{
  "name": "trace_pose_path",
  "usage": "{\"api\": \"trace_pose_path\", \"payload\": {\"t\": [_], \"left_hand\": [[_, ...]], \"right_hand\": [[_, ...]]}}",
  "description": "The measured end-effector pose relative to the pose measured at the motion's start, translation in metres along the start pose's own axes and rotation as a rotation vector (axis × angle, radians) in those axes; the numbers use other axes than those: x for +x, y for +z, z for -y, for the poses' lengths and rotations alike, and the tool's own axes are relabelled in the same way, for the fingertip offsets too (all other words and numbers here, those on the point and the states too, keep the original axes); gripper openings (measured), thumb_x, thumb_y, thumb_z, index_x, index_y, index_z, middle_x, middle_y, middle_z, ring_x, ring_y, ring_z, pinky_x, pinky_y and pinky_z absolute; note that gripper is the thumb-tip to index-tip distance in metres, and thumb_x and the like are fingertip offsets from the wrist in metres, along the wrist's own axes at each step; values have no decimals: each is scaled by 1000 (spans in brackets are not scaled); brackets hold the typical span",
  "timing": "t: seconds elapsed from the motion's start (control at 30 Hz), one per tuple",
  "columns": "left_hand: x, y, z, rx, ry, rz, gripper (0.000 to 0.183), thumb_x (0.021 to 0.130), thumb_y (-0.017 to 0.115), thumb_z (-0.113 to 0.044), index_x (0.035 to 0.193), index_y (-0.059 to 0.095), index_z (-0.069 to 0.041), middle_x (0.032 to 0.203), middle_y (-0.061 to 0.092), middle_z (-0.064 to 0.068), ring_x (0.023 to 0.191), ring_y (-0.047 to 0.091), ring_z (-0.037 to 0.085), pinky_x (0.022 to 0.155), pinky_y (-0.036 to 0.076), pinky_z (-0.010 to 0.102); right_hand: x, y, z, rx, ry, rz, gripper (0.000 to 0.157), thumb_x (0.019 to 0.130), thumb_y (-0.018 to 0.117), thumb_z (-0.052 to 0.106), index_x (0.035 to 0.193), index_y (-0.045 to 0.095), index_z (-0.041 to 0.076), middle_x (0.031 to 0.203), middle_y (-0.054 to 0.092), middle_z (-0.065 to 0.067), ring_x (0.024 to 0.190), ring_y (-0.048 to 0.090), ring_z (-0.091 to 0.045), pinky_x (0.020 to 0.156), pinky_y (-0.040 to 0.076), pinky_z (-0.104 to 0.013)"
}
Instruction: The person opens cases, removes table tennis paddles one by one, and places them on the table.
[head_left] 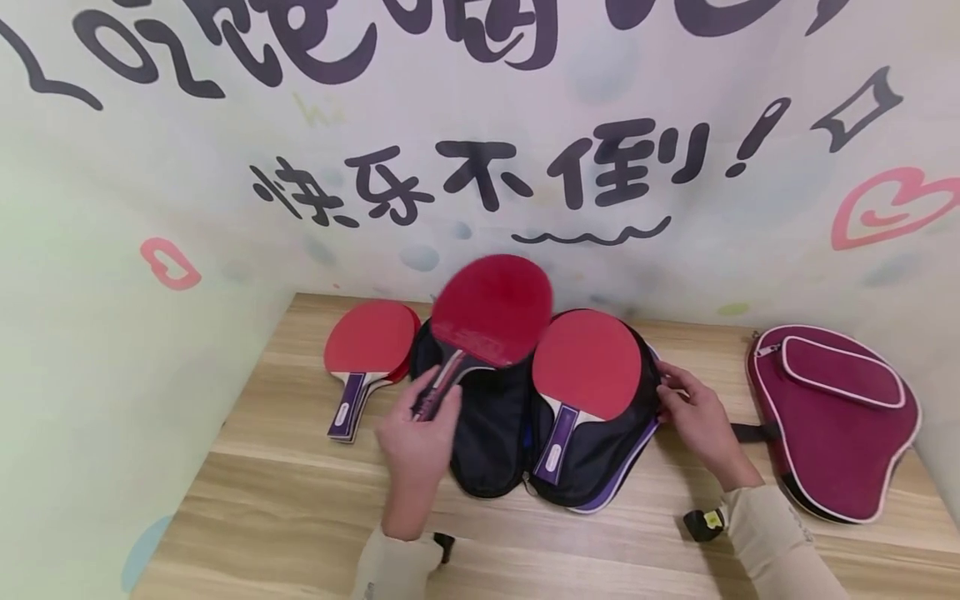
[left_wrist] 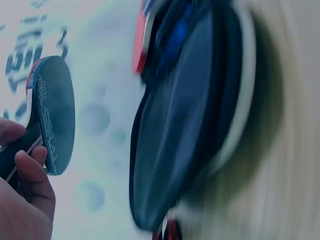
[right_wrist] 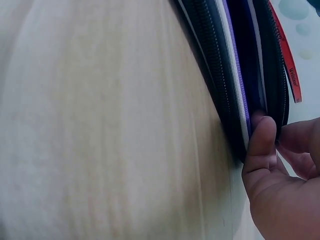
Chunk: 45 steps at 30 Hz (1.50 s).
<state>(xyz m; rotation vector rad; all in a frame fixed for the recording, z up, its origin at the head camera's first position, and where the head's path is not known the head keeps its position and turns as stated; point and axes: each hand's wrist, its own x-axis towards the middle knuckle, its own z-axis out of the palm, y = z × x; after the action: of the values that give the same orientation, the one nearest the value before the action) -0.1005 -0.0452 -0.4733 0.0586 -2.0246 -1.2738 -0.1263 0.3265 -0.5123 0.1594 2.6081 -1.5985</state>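
Wooden table [head_left: 277, 508]: left grip [head_left: 420, 437] clasps paddle [head_left: 495, 308]; right grip [head_left: 696, 417] pinches case [head_left: 596, 450].

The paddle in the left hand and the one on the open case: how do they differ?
The held paddle is raised in the left hand; the case paddle lies on the open case. The held paddle's red looks deeper, the case paddle's lighter. Both show red faces to the head camera.

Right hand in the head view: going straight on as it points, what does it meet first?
The right hand would first meet the black case, whose edge it pinches; beyond that, probably the red paddle on top, though depth is unclear.
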Motion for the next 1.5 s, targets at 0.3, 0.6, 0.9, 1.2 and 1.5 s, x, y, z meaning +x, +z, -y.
{"api": "trace_pose_path", "payload": {"t": [0.3,0.6,0.9,1.2,1.5], "left_hand": [[28,-51,36,217,-99,-157,28,78,85,-12,105,81,-7,90,78,19,74,70,32,67,44,13],[46,-80,64,373,-352,-203,30,82,80,-20,108,80,-7,98,77,23,90,66,44,76,43,45],[48,-93,84,403,-477,-149,37,86,77,-26,116,76,-5,109,76,24,104,70,43,86,49,46],[44,-82,87,407,-425,-76,33,86,79,-26,111,77,-5,104,76,24,96,71,45,83,50,50],[41,-79,81,473,-398,69,36,88,76,-23,117,73,-3,106,75,26,95,71,47,80,50,56]], "right_hand": [[2,-1,-1,-19,11,9,49,110,42,19,155,38,3,132,50,-26,83,60,6,72,57,-19],[0,0,0,-15,24,16,50,110,42,20,156,37,4,133,49,-26,84,60,5,72,57,-19],[1,0,-1,-14,17,7,49,110,42,20,156,38,4,132,49,-26,84,59,5,71,57,-19],[0,1,-1,-10,13,0,49,110,42,20,155,38,2,131,50,-26,83,59,5,70,57,-20],[0,0,0,-14,23,0,49,110,42,21,156,38,5,133,50,-26,85,58,6,72,57,-19]]}}
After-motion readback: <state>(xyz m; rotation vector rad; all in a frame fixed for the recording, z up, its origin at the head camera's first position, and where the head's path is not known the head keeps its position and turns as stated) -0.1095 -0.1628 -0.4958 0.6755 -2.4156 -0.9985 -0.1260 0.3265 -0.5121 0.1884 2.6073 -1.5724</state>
